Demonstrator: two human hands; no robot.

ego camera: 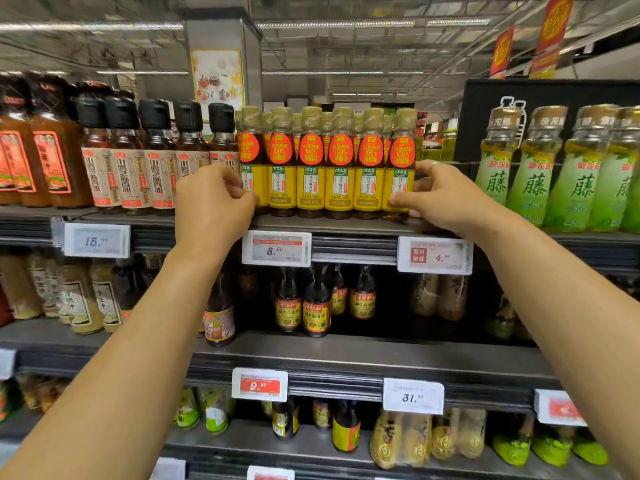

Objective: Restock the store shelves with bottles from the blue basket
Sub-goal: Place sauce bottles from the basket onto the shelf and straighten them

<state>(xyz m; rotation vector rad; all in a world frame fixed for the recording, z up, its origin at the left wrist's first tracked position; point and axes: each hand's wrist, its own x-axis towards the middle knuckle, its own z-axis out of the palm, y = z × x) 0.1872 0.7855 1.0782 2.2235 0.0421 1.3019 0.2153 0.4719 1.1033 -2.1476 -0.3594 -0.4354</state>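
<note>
A row of yellow bottles [325, 168] stands upright on the top shelf [346, 225], caps up, labels facing out. Its leftmost bottle is pinched by the left hand [211, 202], its rightmost by the right hand [440, 195].

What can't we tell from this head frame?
- Blue basket: outside the head view.
- Back-row yellow-label bottles: count hidden by the front row.
- Left hand and right hand fingertips: tucked behind the end bottles.
- Label text: too small.
</note>
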